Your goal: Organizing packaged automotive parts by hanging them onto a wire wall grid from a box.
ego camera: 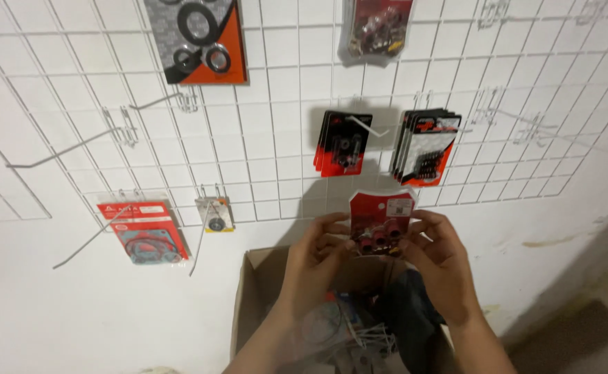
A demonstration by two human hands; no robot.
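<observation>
Left hand and right hand pinch the red blister pack between them; each grip closed on its lower edges.

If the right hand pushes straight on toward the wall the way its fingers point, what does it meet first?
Probably the red blister pack that the right hand already grips with the left hand. Beyond it stands the white wire grid; depth is unclear.

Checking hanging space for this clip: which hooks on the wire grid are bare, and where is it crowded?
Bare hooks: the long one left of centre, above the red gasket pack, and those at upper right beside the black-and-red pack stack. Crowded: mid-grid, where both hands, left hand and right hand, hold a red blister pack under two hung packs, over the full cardboard box.
</observation>
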